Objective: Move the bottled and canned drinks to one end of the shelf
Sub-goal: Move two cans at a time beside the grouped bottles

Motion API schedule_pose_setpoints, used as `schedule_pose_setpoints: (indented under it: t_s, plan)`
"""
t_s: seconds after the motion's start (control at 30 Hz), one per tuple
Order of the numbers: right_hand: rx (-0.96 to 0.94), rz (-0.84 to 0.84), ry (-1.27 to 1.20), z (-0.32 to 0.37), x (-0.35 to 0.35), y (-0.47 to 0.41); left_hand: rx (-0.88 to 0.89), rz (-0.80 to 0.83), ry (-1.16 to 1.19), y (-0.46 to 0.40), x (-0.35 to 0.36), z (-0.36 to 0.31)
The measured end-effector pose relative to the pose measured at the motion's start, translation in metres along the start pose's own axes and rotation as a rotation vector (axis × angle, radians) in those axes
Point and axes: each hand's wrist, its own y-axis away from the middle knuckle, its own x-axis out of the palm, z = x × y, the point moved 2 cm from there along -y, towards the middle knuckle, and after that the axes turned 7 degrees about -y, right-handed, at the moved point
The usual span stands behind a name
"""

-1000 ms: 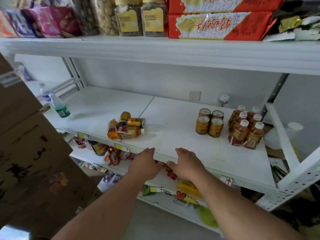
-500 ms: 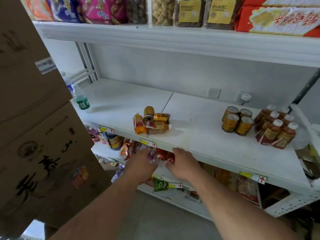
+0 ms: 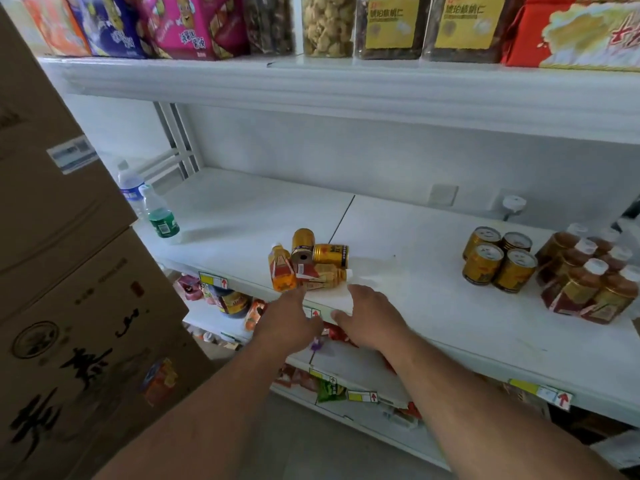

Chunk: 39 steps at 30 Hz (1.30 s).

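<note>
On the white shelf (image 3: 433, 306) a small heap lies near the front edge: an orange juice bottle (image 3: 282, 270), two gold cans (image 3: 330, 255) on their sides and a tea bottle (image 3: 325, 274) lying down. My left hand (image 3: 289, 318) reaches up with its fingers just under the orange bottle, holding nothing. My right hand (image 3: 369, 317) is stretched flat over the shelf edge, right of the heap, holding nothing too. At the right end stand several gold cans (image 3: 498, 259) and several tea bottles (image 3: 588, 275). Two water bottles (image 3: 161, 218) stand at the left end.
Stacked cardboard boxes (image 3: 69, 271) fill the left side, close to the shelf's left end. The upper shelf (image 3: 346, 88) carries snack boxes and jars. A lower shelf (image 3: 346, 375) with snack packets lies under my arms. A white knob (image 3: 514, 205) sticks out by the back wall.
The view has swung left and closer to the heap. Both hands have risen from the lower shelf's front to the edge of the drinks shelf, right beside the heap.
</note>
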Motion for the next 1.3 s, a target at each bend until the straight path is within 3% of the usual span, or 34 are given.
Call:
schedule_pose_setpoints:
  t_s: [0.6,0.87,1.3]
  plan:
    - [0.006,-0.033,-0.002,0.004,-0.024,-0.116,-0.045,-0.040,0.054,-0.148,-0.043,0.000]
    - [0.040,-0.033,0.065,0.023,-0.022,-0.173,-0.054,0.026,-0.067,-0.230,-0.060,0.022]
    - [0.099,0.073,0.176,0.013,-0.009,-0.221,-0.036,0.117,-0.268,-0.275,-0.043,0.013]
